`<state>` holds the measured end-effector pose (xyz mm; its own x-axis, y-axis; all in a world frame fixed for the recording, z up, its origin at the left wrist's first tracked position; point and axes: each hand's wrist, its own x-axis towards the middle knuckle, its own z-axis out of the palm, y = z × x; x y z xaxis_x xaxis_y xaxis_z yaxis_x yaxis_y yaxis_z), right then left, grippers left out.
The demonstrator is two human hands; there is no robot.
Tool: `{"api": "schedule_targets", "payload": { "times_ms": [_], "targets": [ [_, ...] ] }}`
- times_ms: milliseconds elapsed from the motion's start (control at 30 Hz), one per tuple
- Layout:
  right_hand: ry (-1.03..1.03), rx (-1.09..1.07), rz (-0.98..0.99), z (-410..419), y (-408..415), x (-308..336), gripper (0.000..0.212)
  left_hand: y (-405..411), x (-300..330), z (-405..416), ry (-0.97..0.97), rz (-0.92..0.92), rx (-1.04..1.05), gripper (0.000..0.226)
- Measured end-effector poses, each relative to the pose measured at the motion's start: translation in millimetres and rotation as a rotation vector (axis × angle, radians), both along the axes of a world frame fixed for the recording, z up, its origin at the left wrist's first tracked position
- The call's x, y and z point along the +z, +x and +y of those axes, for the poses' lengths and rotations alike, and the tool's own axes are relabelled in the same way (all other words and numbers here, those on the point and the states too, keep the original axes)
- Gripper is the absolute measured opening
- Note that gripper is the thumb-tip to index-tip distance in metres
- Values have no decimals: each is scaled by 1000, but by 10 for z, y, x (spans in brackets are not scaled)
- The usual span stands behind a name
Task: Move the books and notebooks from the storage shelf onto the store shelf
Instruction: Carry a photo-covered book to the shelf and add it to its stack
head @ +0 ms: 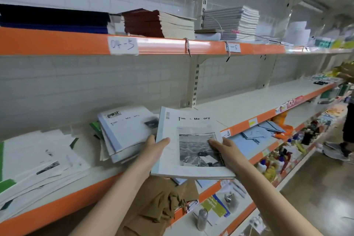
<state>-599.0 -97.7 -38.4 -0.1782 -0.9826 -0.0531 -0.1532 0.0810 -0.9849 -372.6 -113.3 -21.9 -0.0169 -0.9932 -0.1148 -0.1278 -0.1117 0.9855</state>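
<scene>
Notebook point(189, 143) gripped by left hand point(155, 149), right hand point(228, 151).

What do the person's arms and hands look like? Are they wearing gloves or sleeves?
No gloves and no sleeves in view: both forearms are bare up to the picture's edge. The left hand and right hand show no rings, watch or bracelets, and no marks.

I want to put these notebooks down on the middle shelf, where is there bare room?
The middle shelf is bare to the right of the leaning notebook pile, from the upright post along to the far clutter. Left is crowded: the pile and spread white notebooks cover it. Both hands hold the notebook stack in front of that gap.
</scene>
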Motion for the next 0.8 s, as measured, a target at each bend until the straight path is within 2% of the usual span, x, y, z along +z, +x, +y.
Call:
{"api": "schedule_targets", "payload": {
  "times_ms": [67,133,233,567,700,800],
  "targets": [
    [-5,-10,-15,-127,-233,46,19,-234,32,-158,7,-18,2,30],
    [-23,-19,5,-247,-468,78,28,-461,35,-308,11,-32,-14,30],
    [-34,-24,-11,-347,-761,149,13,-777,9,-516,19,-35,-29,35],
    [10,-35,14,-734,-1505,159,25,-1572,-117,-1172,32,-7,-59,37],
    [10,-37,75,-1061,-1749,143,28,-1837,-165,-1476,32,17,-34,33],
    [10,-19,50,-1375,-1929,142,27,-2023,-202,-1786,29,35,-41,36]
  ]
}}
